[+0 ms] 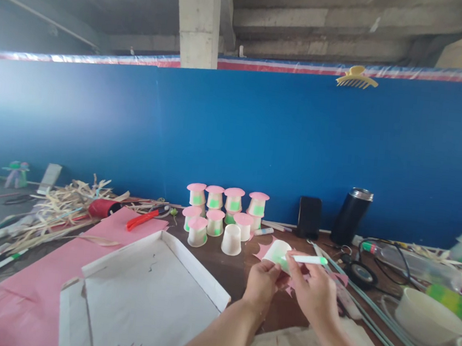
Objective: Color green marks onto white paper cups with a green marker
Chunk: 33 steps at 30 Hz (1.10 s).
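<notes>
My left hand (pixel 261 282) is closed around a small white paper cup (pixel 277 252) with a green patch on its side, held tilted above the brown table. My right hand (pixel 314 291) pinches a white marker with a green tip (pixel 310 259) and touches it to the cup. Pink star-shaped paper pieces (pixel 263 249) lie just under and behind the cup. Farther back stands a group of several upturned cups with pink caps and green marks (pixel 223 208), and one plain white cup (pixel 231 239) sits in front of them.
A shallow white cardboard tray (pixel 152 291) lies on pink paper (pixel 6 303) at the left. Straw strips and a red cutter (pixel 142 219) lie beyond. A black tumbler (pixel 351 216), dark box (pixel 308 217), cables and white bowls (pixel 426 320) crowd the right.
</notes>
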Available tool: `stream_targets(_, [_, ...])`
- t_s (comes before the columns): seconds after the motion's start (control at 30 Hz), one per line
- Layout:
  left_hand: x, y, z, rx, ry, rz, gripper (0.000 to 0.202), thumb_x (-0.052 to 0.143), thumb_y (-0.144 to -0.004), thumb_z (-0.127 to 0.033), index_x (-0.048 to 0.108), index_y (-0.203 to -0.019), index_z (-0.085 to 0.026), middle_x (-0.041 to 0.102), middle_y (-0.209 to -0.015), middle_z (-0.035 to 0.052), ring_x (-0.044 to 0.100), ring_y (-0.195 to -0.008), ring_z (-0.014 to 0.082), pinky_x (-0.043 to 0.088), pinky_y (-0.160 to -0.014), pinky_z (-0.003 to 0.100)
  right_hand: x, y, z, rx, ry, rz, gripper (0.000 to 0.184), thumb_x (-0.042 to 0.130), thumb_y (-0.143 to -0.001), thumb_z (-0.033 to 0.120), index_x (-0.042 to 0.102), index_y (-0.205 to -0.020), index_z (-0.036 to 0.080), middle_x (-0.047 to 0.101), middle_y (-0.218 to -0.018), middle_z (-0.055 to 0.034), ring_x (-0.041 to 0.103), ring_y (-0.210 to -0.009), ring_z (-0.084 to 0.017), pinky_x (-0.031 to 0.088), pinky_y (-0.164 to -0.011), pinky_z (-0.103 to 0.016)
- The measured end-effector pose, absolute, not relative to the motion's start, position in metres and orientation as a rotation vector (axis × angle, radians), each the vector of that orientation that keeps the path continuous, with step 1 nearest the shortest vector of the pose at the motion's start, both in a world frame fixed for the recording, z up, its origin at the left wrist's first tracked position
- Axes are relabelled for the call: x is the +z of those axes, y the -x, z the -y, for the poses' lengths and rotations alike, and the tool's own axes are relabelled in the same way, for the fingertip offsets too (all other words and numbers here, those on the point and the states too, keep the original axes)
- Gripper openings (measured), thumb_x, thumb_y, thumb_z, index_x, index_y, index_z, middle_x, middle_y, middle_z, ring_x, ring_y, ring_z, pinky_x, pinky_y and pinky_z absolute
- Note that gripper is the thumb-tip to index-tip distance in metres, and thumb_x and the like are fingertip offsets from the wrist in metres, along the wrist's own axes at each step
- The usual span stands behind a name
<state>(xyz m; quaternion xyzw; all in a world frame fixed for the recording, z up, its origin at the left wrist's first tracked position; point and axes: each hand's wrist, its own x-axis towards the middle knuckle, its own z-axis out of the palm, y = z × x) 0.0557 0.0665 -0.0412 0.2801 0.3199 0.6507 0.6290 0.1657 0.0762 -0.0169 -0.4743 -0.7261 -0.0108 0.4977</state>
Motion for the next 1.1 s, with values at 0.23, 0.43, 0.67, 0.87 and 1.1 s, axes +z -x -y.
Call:
stream_targets(0.23, [-0.0397, -0.0554, -0.0647, 1.482, -0.669, -0.738, 0.038, 0.075, -0.057, -0.041, 0.066, -0.075, -0.008, 0.064, -0.072, 0.0088, 0.06, -0.072, 0.0176, 0.046, -0.078, 0.033, -0.0217, -0.1651, -0.0819, -0.08, 1.149, 1.749, 0.034, 0.048, -0.085, 0.047, 0.066, -0.086, 0.018, 0.07, -0.085, -0.0079, 0.063, -0.074, -0.019, 0.046, -0.07, -0.029])
stream_targets(0.43, [-0.0386, -0.056, -0.065, 1.49, -0.661, -0.822, 0.036, 0.076, -0.054, -0.043, 0.061, -0.063, -0.011, 0.057, -0.058, 0.0035, 0.054, -0.057, 0.0129, 0.046, -0.067, 0.031, -0.02, -0.1655, -0.0793, 0.022, 1.143, 1.841, 0.033, 0.047, -0.085, 0.044, 0.067, -0.088, 0.019, 0.071, -0.081, -0.0066, 0.065, -0.074, -0.02, 0.047, -0.066, -0.028])
stream_targets(0.67, [-0.0414, -0.0563, -0.0671, 1.488, -0.697, -0.85, 0.032, 0.075, -0.056, -0.041, 0.062, -0.061, -0.012, 0.058, -0.058, 0.0038, 0.054, -0.059, 0.0138, 0.044, -0.067, 0.029, -0.0202, -0.166, -0.0807, -0.044, 1.156, 1.759, 0.036, 0.046, -0.085, 0.048, 0.066, -0.084, 0.017, 0.07, -0.081, -0.0096, 0.063, -0.07, -0.02, 0.048, -0.068, -0.031])
stream_targets(0.87, [-0.0417, -0.0541, -0.0668, 1.512, -0.722, -0.91, 0.031, 0.072, -0.06, -0.038, 0.054, -0.051, -0.015, 0.049, -0.048, -0.001, 0.047, -0.05, 0.0098, 0.04, -0.058, 0.026, -0.0213, -0.1617, -0.0788, 0.113, 1.126, 1.879, 0.034, 0.045, -0.086, 0.045, 0.066, -0.087, 0.018, 0.07, -0.083, -0.0085, 0.065, -0.076, -0.021, 0.048, -0.067, -0.029])
stream_targets(1.1, [-0.0434, -0.0546, -0.0663, 1.487, -0.759, -0.925, 0.03, 0.071, -0.06, -0.041, 0.059, -0.057, -0.014, 0.057, -0.055, 0.003, 0.052, -0.055, 0.0124, 0.042, -0.061, 0.027, -0.0213, -0.1646, -0.0811, 0.041, 1.178, 1.783, 0.031, 0.046, -0.085, 0.043, 0.065, -0.088, 0.019, 0.07, -0.092, -0.0088, 0.065, -0.081, -0.022, 0.049, -0.073, -0.033])
